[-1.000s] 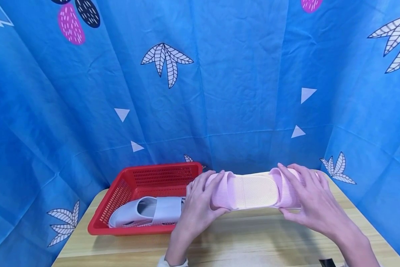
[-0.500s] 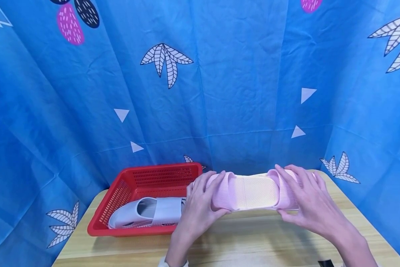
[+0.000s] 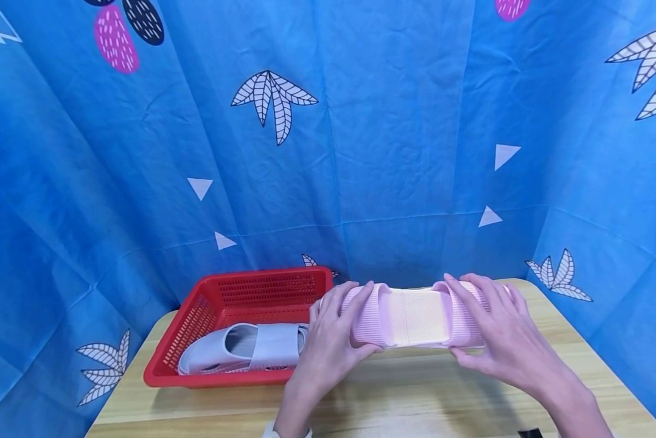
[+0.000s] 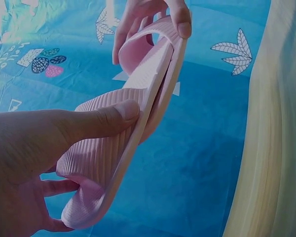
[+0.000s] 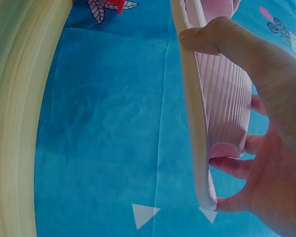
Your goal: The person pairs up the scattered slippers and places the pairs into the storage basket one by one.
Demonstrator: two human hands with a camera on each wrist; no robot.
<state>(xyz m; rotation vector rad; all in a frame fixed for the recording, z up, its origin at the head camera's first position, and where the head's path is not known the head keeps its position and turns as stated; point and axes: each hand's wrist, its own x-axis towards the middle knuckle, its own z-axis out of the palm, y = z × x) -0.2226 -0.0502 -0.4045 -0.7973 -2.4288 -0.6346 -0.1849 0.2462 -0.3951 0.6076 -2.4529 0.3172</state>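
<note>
Two pink slide slippers are held in the air over the table, toes pointing apart, with their pale soles overlapping in the middle. My left hand (image 3: 328,340) grips the left slipper (image 3: 369,319) across its ribbed strap. In the left wrist view, the thumb presses on top of that strap (image 4: 101,153) and one sole lies against the other. The right slipper (image 3: 462,327) is gripped at its toe end by my right hand (image 3: 505,334). In the right wrist view, the thumb lies along the sole edge and fingers reach round its strap (image 5: 224,94).
A red perforated basket (image 3: 213,381) stands left of the hands, holding light grey slippers (image 3: 275,345). Beneath is a wooden table (image 3: 404,401). A blue patterned curtain (image 3: 394,152) hangs behind and at both sides. A small black object (image 3: 530,433) shows at the bottom edge.
The right hand has shifted left with its slipper, and the left hand slightly right. Less sole shows between the two straps, as the slippers overlap further.
</note>
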